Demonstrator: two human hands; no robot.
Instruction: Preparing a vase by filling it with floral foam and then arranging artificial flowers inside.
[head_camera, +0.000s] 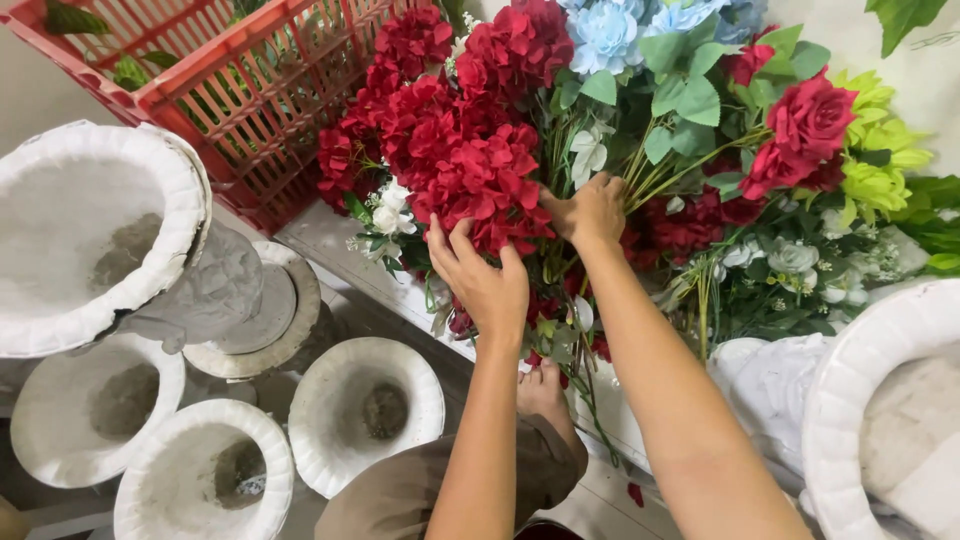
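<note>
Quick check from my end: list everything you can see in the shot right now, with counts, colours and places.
red flowers: big cluster, dark red, top centre
red roses: about two, red, upper right
blue flowers: a few, pale blue, top centre
white flowers: small bunches, white, left of cluster and lower right
yellow-green flowers: one clump, right edge
crate: one, red plastic, top left
urns: four round bowls at left, white, dusty inside; one more at right edge
left hand: spread over the red flowers
right hand: closed on the stems, green
</note>
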